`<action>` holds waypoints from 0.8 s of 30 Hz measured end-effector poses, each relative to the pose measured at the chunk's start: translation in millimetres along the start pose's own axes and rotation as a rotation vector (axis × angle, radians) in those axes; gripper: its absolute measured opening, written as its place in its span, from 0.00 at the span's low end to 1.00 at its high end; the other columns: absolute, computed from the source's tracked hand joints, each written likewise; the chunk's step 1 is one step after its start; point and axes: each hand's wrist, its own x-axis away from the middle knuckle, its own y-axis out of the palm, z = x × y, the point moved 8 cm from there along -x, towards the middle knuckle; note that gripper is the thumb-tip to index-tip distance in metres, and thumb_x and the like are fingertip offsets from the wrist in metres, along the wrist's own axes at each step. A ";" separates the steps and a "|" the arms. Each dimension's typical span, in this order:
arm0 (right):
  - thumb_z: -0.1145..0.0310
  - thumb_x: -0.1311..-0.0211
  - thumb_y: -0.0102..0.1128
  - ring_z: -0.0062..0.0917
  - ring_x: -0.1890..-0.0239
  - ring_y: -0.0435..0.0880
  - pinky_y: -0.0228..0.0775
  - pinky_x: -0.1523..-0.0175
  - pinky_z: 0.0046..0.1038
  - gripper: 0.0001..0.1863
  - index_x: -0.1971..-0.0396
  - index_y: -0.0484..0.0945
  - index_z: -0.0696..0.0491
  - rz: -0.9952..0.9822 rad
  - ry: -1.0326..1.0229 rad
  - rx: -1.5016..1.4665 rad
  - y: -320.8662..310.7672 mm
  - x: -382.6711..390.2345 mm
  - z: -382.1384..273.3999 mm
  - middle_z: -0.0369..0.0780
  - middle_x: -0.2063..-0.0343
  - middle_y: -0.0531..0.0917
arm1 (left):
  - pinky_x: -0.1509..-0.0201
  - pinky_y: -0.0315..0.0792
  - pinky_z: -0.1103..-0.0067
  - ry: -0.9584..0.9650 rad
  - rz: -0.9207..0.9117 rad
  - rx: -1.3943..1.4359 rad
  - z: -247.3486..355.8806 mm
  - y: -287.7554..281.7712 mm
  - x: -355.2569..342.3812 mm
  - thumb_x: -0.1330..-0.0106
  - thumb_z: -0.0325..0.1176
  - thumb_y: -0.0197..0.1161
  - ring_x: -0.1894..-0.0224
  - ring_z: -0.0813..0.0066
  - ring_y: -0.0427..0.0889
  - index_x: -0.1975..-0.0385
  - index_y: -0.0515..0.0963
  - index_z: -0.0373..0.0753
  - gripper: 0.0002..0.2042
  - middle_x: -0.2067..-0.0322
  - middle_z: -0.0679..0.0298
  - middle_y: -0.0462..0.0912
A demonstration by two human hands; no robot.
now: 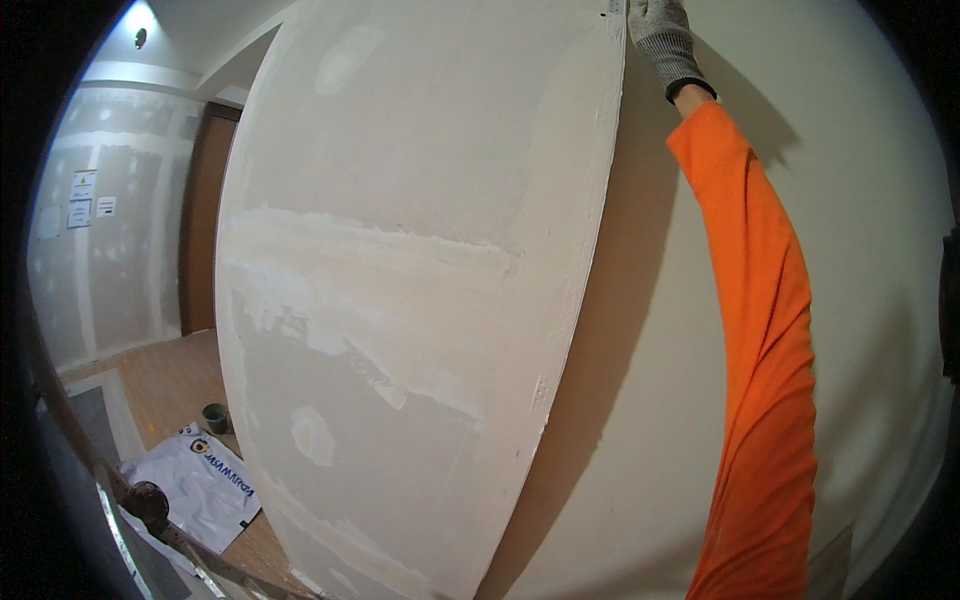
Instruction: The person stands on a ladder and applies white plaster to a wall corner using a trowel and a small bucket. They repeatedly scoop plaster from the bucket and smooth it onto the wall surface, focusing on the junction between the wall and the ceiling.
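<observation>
My right hand, in a grey knitted glove with a dark cuff, reaches up to the top of the view beside the edge of a plasterboard wall. Its fingers run out of the picture, so their grip is hidden. A small piece of grey metal with a dark hole shows at the wall's edge next to the glove, cut off by the frame. Whether the hand touches it cannot be made out. The orange sleeve of that arm rises from the lower right. Pale filler patches and a wide smeared band cover the board. My left hand is out of sight.
A smooth cream wall stands on the right, behind my arm. At the lower left, a white plastic sheet and a dark green bucket are on the wooden floor. A brown bar crosses nearby. Farther back stands a brown door.
</observation>
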 end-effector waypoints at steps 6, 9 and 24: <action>0.58 0.27 0.43 0.53 0.53 0.80 0.73 0.51 0.48 0.20 0.53 0.77 0.59 -0.213 0.249 0.321 25.2 21.5 52.2 0.57 0.61 0.81 | 0.33 0.66 0.70 0.000 -0.004 0.002 5.1 -0.3 -8.0 0.27 0.37 0.59 0.40 0.58 0.74 0.39 0.73 0.31 0.22 0.41 0.47 0.76; 0.59 0.28 0.44 0.53 0.57 0.82 0.74 0.55 0.49 0.20 0.58 0.79 0.60 -0.273 0.299 0.284 29.8 29.5 50.3 0.58 0.65 0.82 | 0.33 0.66 0.70 0.006 0.007 -0.010 6.3 -5.5 -12.6 0.27 0.37 0.59 0.40 0.58 0.74 0.39 0.73 0.32 0.21 0.41 0.47 0.76; 0.72 0.44 0.52 0.49 0.61 0.87 0.79 0.58 0.44 0.12 0.74 0.84 0.62 -0.732 0.102 0.427 32.0 -18.4 6.5 0.58 0.68 0.84 | 0.33 0.65 0.70 0.127 0.008 -0.079 7.8 -17.5 -16.5 0.27 0.37 0.59 0.41 0.56 0.74 0.39 0.74 0.34 0.21 0.42 0.45 0.76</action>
